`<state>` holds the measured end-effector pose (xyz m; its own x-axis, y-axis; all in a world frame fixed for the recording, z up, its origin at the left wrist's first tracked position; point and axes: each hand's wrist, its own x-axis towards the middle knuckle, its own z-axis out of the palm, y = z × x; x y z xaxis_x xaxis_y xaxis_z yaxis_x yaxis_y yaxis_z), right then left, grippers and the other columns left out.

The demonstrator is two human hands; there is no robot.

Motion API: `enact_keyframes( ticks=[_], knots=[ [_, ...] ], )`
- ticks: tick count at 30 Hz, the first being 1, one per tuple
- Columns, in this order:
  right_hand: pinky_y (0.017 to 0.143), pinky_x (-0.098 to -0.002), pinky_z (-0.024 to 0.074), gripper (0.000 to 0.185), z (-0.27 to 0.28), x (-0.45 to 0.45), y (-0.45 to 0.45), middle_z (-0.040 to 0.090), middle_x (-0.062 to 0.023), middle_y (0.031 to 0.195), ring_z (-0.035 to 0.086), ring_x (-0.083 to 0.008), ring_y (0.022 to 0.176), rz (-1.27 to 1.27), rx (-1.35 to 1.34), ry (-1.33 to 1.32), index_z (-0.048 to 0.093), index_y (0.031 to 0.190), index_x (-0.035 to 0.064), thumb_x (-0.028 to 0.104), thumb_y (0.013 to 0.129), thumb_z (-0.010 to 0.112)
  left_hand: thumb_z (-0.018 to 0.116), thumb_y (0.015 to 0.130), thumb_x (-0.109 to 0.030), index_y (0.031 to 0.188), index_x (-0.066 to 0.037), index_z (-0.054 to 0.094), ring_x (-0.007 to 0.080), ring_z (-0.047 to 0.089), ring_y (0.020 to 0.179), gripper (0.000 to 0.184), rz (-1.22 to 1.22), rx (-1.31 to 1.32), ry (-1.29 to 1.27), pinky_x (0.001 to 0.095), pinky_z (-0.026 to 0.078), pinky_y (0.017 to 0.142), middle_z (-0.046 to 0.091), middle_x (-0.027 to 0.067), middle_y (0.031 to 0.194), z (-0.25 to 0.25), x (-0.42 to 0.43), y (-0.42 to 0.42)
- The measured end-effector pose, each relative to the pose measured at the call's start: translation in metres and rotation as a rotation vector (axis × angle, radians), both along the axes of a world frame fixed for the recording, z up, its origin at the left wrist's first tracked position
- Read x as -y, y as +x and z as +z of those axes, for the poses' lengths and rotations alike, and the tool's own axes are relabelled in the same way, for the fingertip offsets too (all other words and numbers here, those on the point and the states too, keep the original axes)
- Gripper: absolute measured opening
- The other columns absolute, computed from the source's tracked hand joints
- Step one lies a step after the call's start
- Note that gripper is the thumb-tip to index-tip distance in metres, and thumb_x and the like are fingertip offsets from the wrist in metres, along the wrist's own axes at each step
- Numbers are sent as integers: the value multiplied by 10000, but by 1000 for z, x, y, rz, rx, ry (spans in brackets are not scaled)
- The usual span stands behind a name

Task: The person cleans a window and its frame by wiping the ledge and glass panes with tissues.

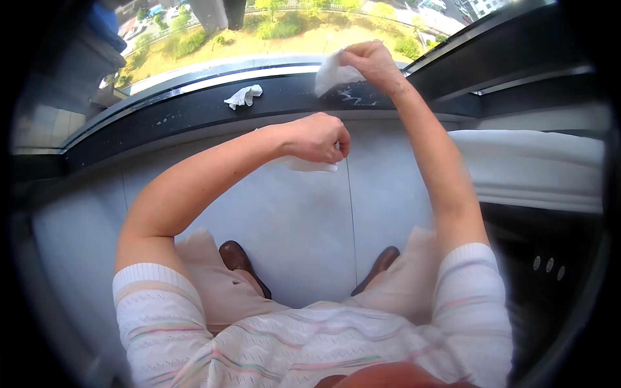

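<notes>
My right hand is raised at the window, its fingers pinched on a thin white tissue that hangs down to the left over the dark window frame. Lower and nearer to me, my left hand is closed, with a white tissue showing beneath its fingers. A crumpled white tissue lies on the dark window frame, left of both hands. White smears mark the frame just below my right hand.
Beyond the window are grass, trees and a road far below. A pale tiled floor lies under my arms, with my brown shoes on it. Folded white fabric is at the right.
</notes>
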<state>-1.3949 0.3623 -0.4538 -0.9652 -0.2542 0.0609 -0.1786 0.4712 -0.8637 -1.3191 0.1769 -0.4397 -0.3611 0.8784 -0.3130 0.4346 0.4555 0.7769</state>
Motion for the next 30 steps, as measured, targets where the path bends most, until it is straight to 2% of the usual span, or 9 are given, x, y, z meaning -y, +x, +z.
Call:
enact_keyframes(
  ticks=[4, 8, 11, 14, 17, 21, 25, 26, 30],
  knots=[
    [732, -239, 497, 211, 81, 3, -2, 651, -46, 807, 631, -119, 765, 72, -144, -259, 642, 950, 36, 203, 833, 592, 538, 726, -152, 887, -18, 629, 213, 583, 695, 229, 30, 6, 15, 305, 460, 654, 608, 116, 739, -4, 9, -1],
    [603, -181, 427, 163, 23, -4, 2, 644, -11, 748, 557, -53, 650, -70, -65, -193, 675, 852, 25, 165, 783, 630, 538, 727, -150, 888, -19, 629, 198, 573, 680, 226, 28, 10, 17, 300, 454, 646, 602, 109, 729, 9, 1, -6],
    [639, -214, 418, 159, -18, -9, 8, 642, -13, 716, 555, -64, 683, -193, 9, -210, 676, 779, 12, 154, 742, 614, 535, 730, -152, 892, -21, 627, 190, 568, 661, 227, 41, 19, -3, 297, 452, 638, 597, 101, 708, 11, -1, -2],
    [620, -236, 470, 171, -21, -5, 9, 656, -59, 746, 617, -112, 700, -261, 38, -286, 664, 804, -10, 143, 758, 605, 534, 733, -155, 897, -25, 625, 182, 567, 650, 228, 33, 19, -42, 291, 451, 632, 595, 93, 693, 7, 0, 4],
    [617, -240, 460, 154, -5, 2, 19, 650, -38, 772, 612, -106, 746, -288, 190, -546, 647, 831, 15, 141, 757, 598, 537, 731, -151, 891, -29, 631, 195, 576, 677, 223, 21, 11, -98, 294, 454, 648, 605, 103, 718, 11, -2, 6],
    [678, -249, 451, 186, -6, 1, 27, 624, -40, 857, 565, -109, 820, -201, 205, -634, 629, 890, 25, 135, 742, 599, 539, 714, -139, 874, -17, 638, 237, 594, 730, 225, 40, 5, -107, 308, 465, 686, 621, 133, 771, 15, -6, -2],
    [590, -207, 451, 165, -8, 10, 22, 610, -30, 712, 561, -84, 672, -369, -89, -368, 623, 811, 8, 169, 776, 615, 539, 733, -155, 892, -28, 631, 189, 577, 682, 224, 39, 24, -71, 290, 455, 654, 614, 98, 735, 7, -14, -6],
    [531, -197, 434, 181, -6, 11, 21, 588, -18, 631, 534, -77, 569, -423, -111, -424, 618, 759, 1, 179, 791, 611, 539, 743, -163, 902, -33, 627, 165, 568, 660, 223, 36, 37, -59, 281, 450, 638, 610, 80, 718, 2, -16, -7],
    [449, -194, 387, 248, -4, 16, 21, 555, -5, 590, 472, -58, 493, -400, -33, -627, 605, 660, 7, 207, 806, 601, 537, 746, -152, 904, -35, 627, 164, 574, 682, 217, 5, 45, -118, 282, 451, 653, 614, 78, 736, -5, -18, -6]
  ],
)
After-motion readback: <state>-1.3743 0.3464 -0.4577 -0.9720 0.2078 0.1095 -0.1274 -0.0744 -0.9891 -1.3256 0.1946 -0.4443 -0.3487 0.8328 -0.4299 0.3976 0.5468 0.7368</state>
